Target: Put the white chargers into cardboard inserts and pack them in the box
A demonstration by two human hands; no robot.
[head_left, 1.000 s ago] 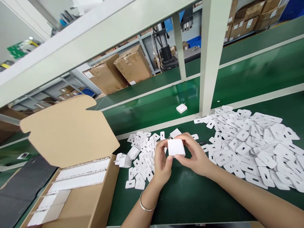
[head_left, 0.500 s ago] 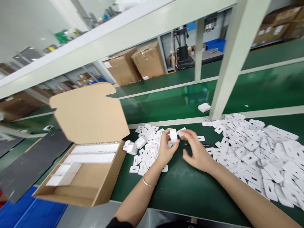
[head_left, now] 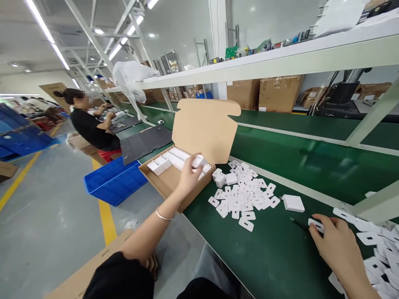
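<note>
Left hand is out over the cardboard box, fingers clamped on 1 small white block, which hangs just above the box's far side, not yet set down. The box sits at the near edge of the green counter, its lid flap standing up behind it.

Inside, white pieces are lined along the far wall, with 1 more lying loose toward the left end. The near part of the box floor shows bare cardboard, so by my reckoning the filling is partly done, with a good deal of room left.

On the counter there's plenty waiting. A heap of white tabs lies just beside the box with a few blocks at its far side. 1 flat white block lies alone further right, and a second heap spreads toward the right end.

Right hand rests low near that second heap, fingers curled, tips on 1 white tab; whether they pinch it or merely touch it, I cannot tell. A thin dark tool lies just beside them.

The right heap runs out of view. The count of pieces in the box is too small to make out. A co-worker sits well apart at the far left, and what their hands are working on is too small to read.
</note>
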